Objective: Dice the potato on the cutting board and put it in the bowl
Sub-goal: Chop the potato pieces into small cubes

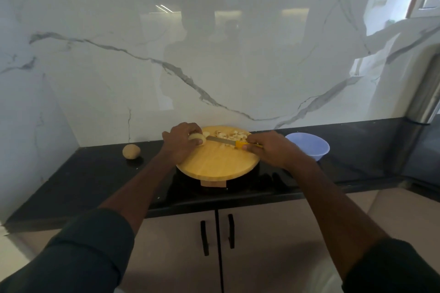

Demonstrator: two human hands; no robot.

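Head view, left hand: the left hand sits at the far left edge of the cutting board, its fingers curled over a piece of potato and its thumb against the piece's near side, pinning it to the wood.
Head view, right hand: the right hand is wrapped round the yellow handle of a knife; the grey blade points left across the board, and its tip reaches the held potato piece.
Head view, cutting board: a round wooden cutting board lies on the black tabletop, raised on a small wooden foot that shows under its near edge.
Head view, diced potato: a scatter of pale cut pieces lies along the far side of the board, just behind the blade.
Head view, bowl: a light blue bowl stands on the tabletop just right of the board, partly behind the right wrist; whether it holds anything cannot be told.
Head view, whole potato: a second, uncut potato rests on the tabletop, well left of the board.
Head view, surroundings: a white marble wall rises behind the tabletop, cabinet doors with black handles sit below it, and dark sleeves cover both forearms near the camera.
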